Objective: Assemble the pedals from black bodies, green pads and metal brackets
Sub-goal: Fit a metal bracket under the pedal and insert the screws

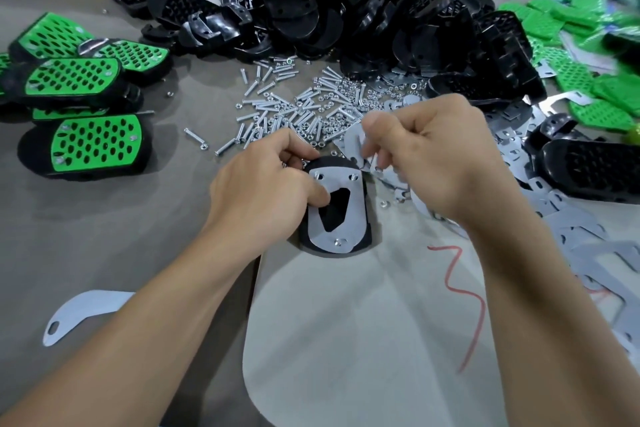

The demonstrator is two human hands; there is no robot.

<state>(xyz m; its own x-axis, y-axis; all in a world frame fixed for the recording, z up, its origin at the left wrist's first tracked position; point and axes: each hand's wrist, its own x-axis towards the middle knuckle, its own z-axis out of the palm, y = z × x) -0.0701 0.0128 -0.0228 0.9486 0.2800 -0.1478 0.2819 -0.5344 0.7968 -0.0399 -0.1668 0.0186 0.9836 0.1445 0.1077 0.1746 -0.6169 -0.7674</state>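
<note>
Steadying the work falls to the left hand point(263, 191): its thumb presses on the left arm of a flat grey metal bracket with a cut-out middle point(341, 236), and its curled fingers hook round the far end of the oval black plastic pedal body point(363, 198) beneath. This likely keeps the bracket's three holes lined up with the body's, where screw ends seem to show. The assembly lies at the centre of the grey cloth-covered table point(138, 236), just at the far edge of a pale fabric sheet point(346, 340).

The right hand point(440, 163) hovers just right of the pedal body, fingers curled toward the thumb over the near end of the sprawling pile of loose grey brackets point(571, 236). It is blurred, so whether it pinches a nut, a plate or nothing cannot be told.

Supplies ring the work within reach: silver screws and nuts point(294, 107) scattered just beyond, a heap of black bodies point(346, 10) far behind, loose green perforated pads point(571, 28) far right. Finished green-topped pedals point(93, 146) sit apart on the left, presumably so they do not mix with the raw parts.
</note>
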